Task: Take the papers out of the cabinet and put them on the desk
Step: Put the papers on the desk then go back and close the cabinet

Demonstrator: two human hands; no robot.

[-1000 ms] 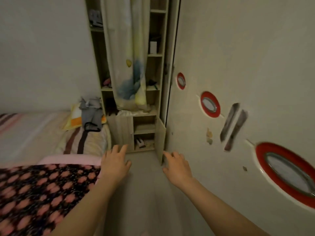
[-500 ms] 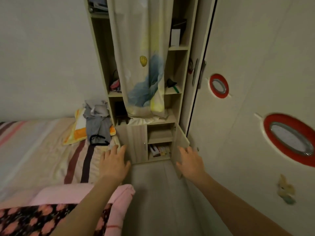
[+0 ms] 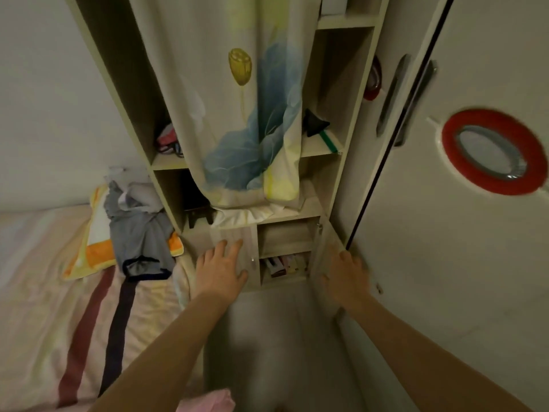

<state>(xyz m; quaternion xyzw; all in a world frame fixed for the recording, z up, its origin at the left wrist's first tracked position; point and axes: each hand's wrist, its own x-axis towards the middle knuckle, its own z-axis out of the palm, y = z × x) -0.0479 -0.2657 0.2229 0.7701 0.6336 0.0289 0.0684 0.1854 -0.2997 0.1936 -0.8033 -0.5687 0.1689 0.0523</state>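
both grips spread wide and bare; papers (image 3: 283,264) lie in the cabinet (image 3: 285,233) between left hand (image 3: 219,270) and right hand (image 3: 347,273).

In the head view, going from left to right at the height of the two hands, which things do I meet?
Striped bed → grey garment on the pillow → left hand → closed cabinet door → papers in the open compartment → right hand at the open door → wardrobe door.

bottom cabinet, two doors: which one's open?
The right door, swung outward beside the right hand, exposing the papers. The left door is shut.
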